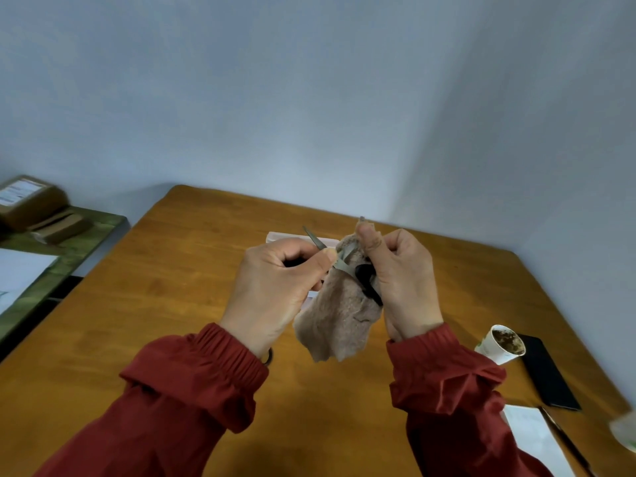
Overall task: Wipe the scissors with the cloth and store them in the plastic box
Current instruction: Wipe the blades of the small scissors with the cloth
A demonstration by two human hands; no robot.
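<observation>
Held over table (172, 304) centre: scissors (343, 266) spread open; left hand (275, 284) curled, pinching one blade; right hand (406, 280) curled, pinching cloth (340, 321) wrapped on other blade; plastic box (292, 235) on table, just beyond hands.

Both forearms, in red sleeves (192, 376) gathered at the cuffs, reached forward from the near edge of the worktop (172, 270) and met over its middle, with the hands close together and raised off the surface. The left hand (275, 287) had its fingers curled, thumb and forefinger pinching one blade of the scissors (365, 278). The right hand (407, 280) gripped the cloth (339, 321), its fingers folded in and its thumb upright, pressed against the fabric.
</observation>
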